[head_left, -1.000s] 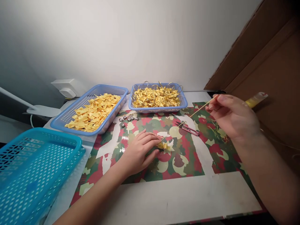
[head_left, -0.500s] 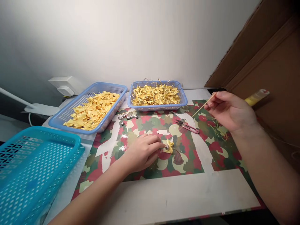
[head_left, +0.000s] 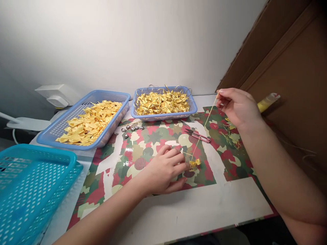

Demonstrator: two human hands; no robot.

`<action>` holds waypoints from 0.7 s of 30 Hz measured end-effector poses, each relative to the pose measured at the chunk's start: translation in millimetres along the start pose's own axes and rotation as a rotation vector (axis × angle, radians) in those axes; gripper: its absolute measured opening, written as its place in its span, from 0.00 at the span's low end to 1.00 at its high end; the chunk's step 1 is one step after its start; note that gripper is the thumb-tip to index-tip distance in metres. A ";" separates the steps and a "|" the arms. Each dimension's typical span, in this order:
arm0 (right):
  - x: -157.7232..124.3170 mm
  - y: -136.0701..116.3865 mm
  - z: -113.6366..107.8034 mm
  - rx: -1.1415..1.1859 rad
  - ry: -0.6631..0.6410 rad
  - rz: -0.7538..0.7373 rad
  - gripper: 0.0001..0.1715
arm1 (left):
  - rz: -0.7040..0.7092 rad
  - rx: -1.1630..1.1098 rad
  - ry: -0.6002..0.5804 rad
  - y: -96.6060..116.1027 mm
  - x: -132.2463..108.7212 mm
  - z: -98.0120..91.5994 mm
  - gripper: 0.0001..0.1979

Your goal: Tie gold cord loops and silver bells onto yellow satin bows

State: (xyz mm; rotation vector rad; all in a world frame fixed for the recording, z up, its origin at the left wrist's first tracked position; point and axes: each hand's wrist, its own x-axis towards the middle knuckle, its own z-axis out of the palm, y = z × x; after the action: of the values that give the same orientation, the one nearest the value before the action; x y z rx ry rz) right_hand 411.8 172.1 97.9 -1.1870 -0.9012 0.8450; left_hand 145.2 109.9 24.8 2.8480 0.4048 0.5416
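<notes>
Low over the patterned mat, my left hand (head_left: 167,170) is closed, its fingertips at the edge of a small yellow ribbon bow (head_left: 196,162); they hide part of it. My right hand (head_left: 238,107), raised at the right, pinches the end of a thin yellow thread (head_left: 208,117). This thread slants down, taut, to the bow. A short strand also runs from the bow towards my left fingers. Pink-handled thread snips (head_left: 198,135) lie behind the bow. Several small silver bells (head_left: 135,128) rest on the mat, beyond my left hand.
Two blue baskets stand at the back: the left basket (head_left: 102,144) holds yellow bows, the other basket (head_left: 163,118) bows with gold cords. A teal basket (head_left: 38,151) is at near left. Thread scraps (head_left: 231,136) and a yellow spool (head_left: 268,102) lie right, beside cardboard (head_left: 288,68).
My right hand has drawn the thread, now stretched straight to the bow. My left fingers have curled at the bow, and the silver bell on it is out of sight. The view has shifted slightly.
</notes>
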 end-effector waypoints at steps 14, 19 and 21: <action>-0.5 -12.2 -8.4 0.057 0.047 -0.038 0.04 | -0.204 -0.056 0.135 -2.2 -6.5 -10.6 0.05; -2.9 -15.4 -7.2 0.075 0.036 -0.074 0.06 | -0.207 -0.067 0.092 -0.3 -14.5 -20.6 0.11; -5.7 -16.4 -7.1 0.095 0.020 -0.068 0.06 | -0.200 -0.049 0.142 1.2 -21.3 -27.0 0.12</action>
State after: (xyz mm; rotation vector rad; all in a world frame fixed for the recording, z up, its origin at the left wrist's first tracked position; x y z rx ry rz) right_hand 417.2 161.3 112.2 -1.0753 -0.8710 0.8106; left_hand 116.0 106.5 42.6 2.6905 0.6825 0.7054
